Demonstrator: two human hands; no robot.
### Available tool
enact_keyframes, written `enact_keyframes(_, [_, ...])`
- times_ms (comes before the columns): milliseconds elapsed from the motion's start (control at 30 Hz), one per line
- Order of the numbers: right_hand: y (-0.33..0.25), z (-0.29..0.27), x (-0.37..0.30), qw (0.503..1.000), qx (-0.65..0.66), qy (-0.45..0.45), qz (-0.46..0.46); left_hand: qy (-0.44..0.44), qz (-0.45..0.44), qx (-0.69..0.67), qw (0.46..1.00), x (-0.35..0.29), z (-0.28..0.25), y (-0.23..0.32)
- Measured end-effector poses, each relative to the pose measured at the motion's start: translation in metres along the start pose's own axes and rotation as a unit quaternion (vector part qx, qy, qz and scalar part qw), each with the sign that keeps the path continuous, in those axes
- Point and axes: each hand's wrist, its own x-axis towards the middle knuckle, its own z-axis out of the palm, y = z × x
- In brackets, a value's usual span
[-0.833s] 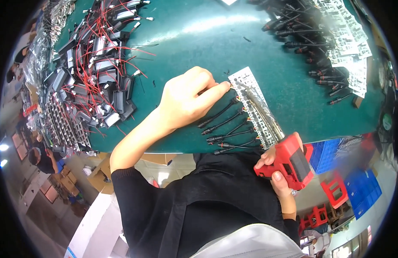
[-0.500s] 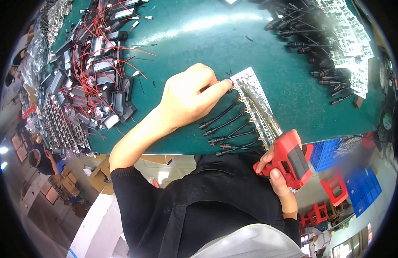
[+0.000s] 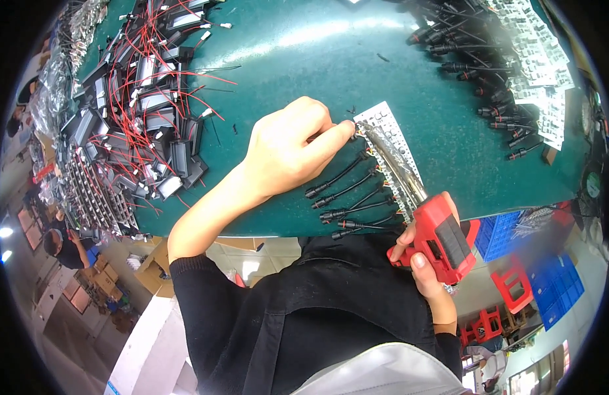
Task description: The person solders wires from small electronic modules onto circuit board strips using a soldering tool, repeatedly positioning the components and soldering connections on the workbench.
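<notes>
A white circuit board panel (image 3: 393,128) lies tilted on the green table in front of me. Several short black cables (image 3: 340,184) with round connectors trail off its left edge. My left hand (image 3: 288,145) is closed, thumb and finger pinched at the board's far left corner; what they hold is too small to make out. My right hand (image 3: 426,276) is wrapped round the handle of a red soldering gun (image 3: 444,230). The gun's long metal nose lies over the board, and its tip is close to my left fingertips.
Black housings with red wires (image 3: 156,99) are heaped on the left, beside strips of small parts (image 3: 97,187). At the far right lie more white boards (image 3: 538,59) with black cables (image 3: 472,66). Blue crates (image 3: 498,234) and red stools (image 3: 513,289) stand beyond the table's near edge.
The soldering gun and my right hand have shifted very slightly, the gun's body toward the far left. My left hand stays at the board's corner.
</notes>
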Motion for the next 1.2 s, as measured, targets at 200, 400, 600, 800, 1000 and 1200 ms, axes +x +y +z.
enact_keyframes(200, [0.0004,-0.0043,-0.0004,1.000,-0.011,-0.014,0.005,-0.008,0.013,0.020,1.000,0.0000,-0.0008,0.0016])
enact_keyframes(400, [0.0022,-0.0045,-0.0030,0.999,-0.011,-0.023,-0.046,-0.010,0.021,0.032,0.999,0.0006,-0.0013,0.0019])
enact_keyframes(600, [0.0023,-0.0081,-0.0064,0.999,-0.012,-0.033,-0.029,-0.005,0.029,0.031,0.999,0.0023,-0.0015,0.0021])
enact_keyframes(800, [0.0035,-0.0053,-0.0075,1.000,0.008,-0.008,-0.015,0.003,0.052,0.062,0.997,0.0040,0.0004,0.0028])
enact_keyframes(1000, [0.0052,-0.0044,-0.0051,1.000,0.001,-0.006,-0.007,0.007,0.051,0.064,0.997,0.0025,0.0012,0.0035])
enact_keyframes(1200, [0.0052,-0.0049,-0.0054,1.000,-0.002,-0.002,0.001,-0.005,0.061,0.078,0.995,0.0051,0.0004,0.0046])
